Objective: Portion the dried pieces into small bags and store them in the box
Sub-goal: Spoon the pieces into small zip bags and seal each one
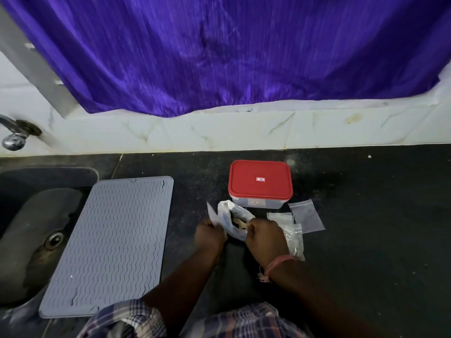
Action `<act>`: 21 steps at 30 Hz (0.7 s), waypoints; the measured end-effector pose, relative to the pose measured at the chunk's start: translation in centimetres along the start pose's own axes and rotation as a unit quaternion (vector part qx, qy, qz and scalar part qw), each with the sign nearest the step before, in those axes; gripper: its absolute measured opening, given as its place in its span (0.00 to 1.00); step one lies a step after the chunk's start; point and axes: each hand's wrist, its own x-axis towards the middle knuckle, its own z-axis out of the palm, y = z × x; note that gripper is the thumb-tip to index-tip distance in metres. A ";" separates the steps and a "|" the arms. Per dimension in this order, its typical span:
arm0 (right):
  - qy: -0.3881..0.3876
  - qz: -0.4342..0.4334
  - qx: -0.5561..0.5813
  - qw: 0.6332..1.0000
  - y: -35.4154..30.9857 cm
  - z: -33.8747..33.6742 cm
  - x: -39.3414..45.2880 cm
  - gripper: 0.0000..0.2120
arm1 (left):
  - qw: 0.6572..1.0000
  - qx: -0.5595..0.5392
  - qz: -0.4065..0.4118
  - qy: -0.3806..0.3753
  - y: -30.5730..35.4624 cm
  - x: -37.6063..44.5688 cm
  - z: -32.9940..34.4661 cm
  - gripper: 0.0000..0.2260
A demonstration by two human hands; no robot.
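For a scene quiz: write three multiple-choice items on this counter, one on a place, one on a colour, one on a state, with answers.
1. Where does the grey mat lie?
A. Right of the box
B. Between the sink and the hands
C. On the box

2. What colour is the lid of the box?
A. Red
B. Green
C. Yellow

3. How is the box?
A. Lid off
B. Tipped over
C. Lid on

Answers: 1 B, the mat lies beside the sink, left of the left hand. 2 A, the lid shows plain red. 3 C, the lid covers the upright box, while both hands, the right hand too, hold the plastic bag.
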 end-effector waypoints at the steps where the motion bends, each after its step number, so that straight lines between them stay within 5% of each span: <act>1: -0.010 0.009 0.015 1.000 -0.1 -0.1 0.2 0.08 | 1.000 -0.022 -0.003 -0.008 -0.2 0.4 0.4 0.10; 5: -0.039 0.136 0.155 0.978 0.3 0.1 1.2 0.08 | 0.999 -0.039 0.001 -0.027 -0.2 1.4 1.2 0.18; 9: -0.121 0.326 0.346 0.872 2.2 0.3 2.2 0.07 | 0.997 -0.046 0.033 -0.056 -2.1 2.2 1.2 0.15; 15: -0.022 0.339 0.400 0.851 1.3 0.3 1.0 0.11 | 0.994 -0.094 0.003 -0.061 0.4 0.4 0.8 0.12; 21: -0.014 0.366 0.440 0.820 1.4 -0.8 0.5 0.10 | 0.994 -0.107 -0.024 0.012 1.5 0.2 -0.3 0.04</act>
